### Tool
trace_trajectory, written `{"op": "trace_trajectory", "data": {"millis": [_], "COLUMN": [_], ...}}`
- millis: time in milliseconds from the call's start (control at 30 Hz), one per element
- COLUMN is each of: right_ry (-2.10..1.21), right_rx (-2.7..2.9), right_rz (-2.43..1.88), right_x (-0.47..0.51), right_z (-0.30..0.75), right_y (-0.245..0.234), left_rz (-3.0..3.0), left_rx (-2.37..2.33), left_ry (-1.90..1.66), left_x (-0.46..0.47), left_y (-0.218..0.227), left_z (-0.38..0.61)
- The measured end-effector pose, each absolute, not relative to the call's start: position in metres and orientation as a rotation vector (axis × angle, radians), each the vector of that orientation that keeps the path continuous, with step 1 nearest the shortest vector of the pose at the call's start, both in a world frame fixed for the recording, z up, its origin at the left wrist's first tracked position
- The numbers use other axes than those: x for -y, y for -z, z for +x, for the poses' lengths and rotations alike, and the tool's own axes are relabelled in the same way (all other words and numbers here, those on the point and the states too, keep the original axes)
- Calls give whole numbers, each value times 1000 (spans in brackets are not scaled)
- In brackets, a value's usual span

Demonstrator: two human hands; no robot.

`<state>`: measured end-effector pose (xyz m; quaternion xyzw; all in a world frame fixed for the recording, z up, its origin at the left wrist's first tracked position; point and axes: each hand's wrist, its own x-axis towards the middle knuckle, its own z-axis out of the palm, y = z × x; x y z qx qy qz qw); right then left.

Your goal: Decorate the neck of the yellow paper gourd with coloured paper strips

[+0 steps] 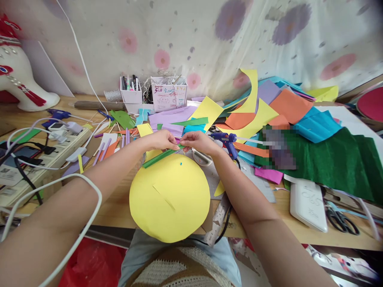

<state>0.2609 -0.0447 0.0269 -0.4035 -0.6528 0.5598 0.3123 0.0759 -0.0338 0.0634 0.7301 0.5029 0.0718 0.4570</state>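
White box (169, 94), near middle of tabletop's back edge: handwritten figures across its front in dark red and bluish ink. Top line looks like "528", then "5.05"; a fainter group to the right, possibly opening with a 6, not certain. Pale red writing below, too faint to make out. White slab-shaped device (309, 205), by tabletop's front edge toward the right corner: large grey handwritten characters, roughly "065" as seen from here; smaller marks beneath, unclear. White label (10, 174), tabletop's left edge: square QR-type code, adjoining print too small to read.
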Motion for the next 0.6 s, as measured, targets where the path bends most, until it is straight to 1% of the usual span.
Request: {"op": "trace_trajectory", "data": {"millis": [300, 600], "right_ry": [-1507, -1465], "right_rx": [1708, 1548], "right_rz": [-1055, -1063], "right_x": [48, 45], "right_z": [261, 262], "right_y": [-34, -35], "left_rz": [1654, 1785], "left_rx": [-1187, -1198], "left_ry": [-224, -379], "left_x": [32, 33], "left_y": [-67, -68], "left_z": [73, 73]}}
